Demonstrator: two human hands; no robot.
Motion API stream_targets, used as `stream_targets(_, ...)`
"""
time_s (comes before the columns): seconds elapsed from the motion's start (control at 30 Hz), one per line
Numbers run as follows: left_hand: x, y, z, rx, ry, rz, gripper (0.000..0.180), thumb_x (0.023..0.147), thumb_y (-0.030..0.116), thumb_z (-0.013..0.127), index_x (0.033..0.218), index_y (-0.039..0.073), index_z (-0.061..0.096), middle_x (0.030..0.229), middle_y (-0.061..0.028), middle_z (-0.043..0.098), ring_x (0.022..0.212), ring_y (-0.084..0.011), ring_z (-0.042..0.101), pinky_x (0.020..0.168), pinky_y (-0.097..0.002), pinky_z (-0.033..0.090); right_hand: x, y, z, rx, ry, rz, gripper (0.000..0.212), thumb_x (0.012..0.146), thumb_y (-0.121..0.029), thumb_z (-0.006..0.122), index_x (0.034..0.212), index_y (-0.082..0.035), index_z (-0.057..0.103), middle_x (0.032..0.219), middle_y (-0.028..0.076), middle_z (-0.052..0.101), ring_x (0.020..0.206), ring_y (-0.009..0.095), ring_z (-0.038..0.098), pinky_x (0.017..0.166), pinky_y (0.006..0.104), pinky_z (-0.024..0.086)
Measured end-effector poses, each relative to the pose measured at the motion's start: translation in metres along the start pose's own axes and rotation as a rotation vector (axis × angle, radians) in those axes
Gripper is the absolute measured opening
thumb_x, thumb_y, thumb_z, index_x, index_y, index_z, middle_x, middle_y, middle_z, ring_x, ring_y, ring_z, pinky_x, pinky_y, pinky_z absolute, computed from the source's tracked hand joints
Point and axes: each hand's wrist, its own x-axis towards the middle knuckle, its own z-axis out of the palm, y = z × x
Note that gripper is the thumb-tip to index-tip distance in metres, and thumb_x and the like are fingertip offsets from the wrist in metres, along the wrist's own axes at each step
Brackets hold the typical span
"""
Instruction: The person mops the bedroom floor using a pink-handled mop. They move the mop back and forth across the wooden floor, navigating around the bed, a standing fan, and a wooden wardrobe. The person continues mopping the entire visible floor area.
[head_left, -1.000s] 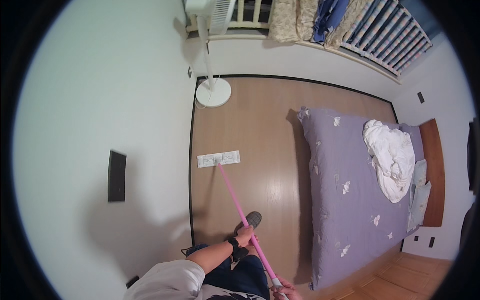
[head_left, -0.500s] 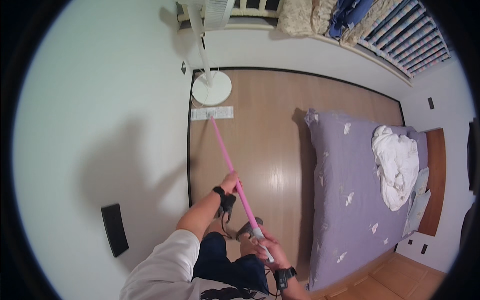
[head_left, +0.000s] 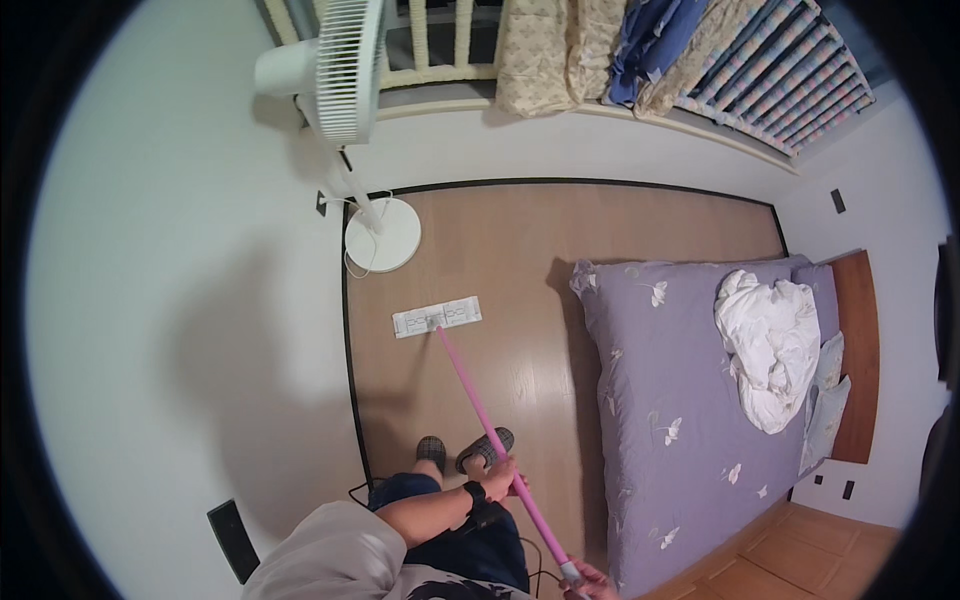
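Observation:
A flat mop with a pink pole [head_left: 468, 384] and a white rectangular head [head_left: 462, 312] is in my two hands. Its head lies flat on the wooden floor, slightly tilted, a little in front of the fan's base. Partway down the pole, my left hand [head_left: 500, 480] is wrapped round it, a dark band on the wrist. My right hand [head_left: 590, 580] grips the grey-white end of the pole at the lower edge, partly cut off by the picture. Between the mop head and my hands stand my feet in checked slippers [head_left: 486, 450].
A white standing fan [head_left: 384, 236] stands by the left wall, its cord on the floor. To the right is a bed [head_left: 650, 370] with a purple cover and a crumpled white quilt [head_left: 770, 340]. Beyond, curtains [head_left: 555, 55] hang at the window. Dark cables [head_left: 540, 560] trail near my legs.
The mop head has come back toward me, away from the fan base, and turned slightly. Both hands have moved nearer and to the right with the pole. The view has shifted.

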Motion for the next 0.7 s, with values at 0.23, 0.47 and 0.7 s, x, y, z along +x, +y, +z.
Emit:
stream_targets(0.23,0.052,0.136,0.062,-0.072,-0.08,0.108,0.04,0.108,0.047,0.043,0.099,0.008,0.048,0.084,-0.0111,0.061,0.072,-0.0305,0.067,0.069,-0.0536,0.062,0.034,-0.158,0.074,-0.214,-0.083,-0.029,0.076,0.086,0.004,0.062,0.157,-0.01,0.039,0.099,0.012,0.063,0.057,0.011,0.05,0.047,0.0238,0.041)
stream_targets(0.47,0.055,0.239,0.158,-0.34,-0.194,0.157,0.04,0.109,0.046,0.041,0.103,0.007,0.044,0.085,-0.0131,0.058,0.078,-0.0325,0.067,0.078,-0.0568,0.062,0.021,-0.352,0.175,-0.514,-0.04,0.095,0.074,0.093,-0.008,0.071,0.159,-0.012,0.038,0.098,0.009,0.063,0.061,0.011,0.049,0.051,0.0238,0.04)
stream_targets(0.7,0.042,0.299,0.22,-0.604,-0.379,0.022,0.052,0.112,0.045,0.027,0.113,-0.003,0.046,0.102,-0.0211,0.065,0.098,-0.0421,0.07,0.094,-0.0626,0.058,0.026,-0.527,0.274,-1.038,0.026,0.292,0.075,0.091,-0.001,0.061,0.16,-0.007,0.034,0.099,0.01,0.064,0.063,0.009,0.047,0.051,0.0233,0.037)
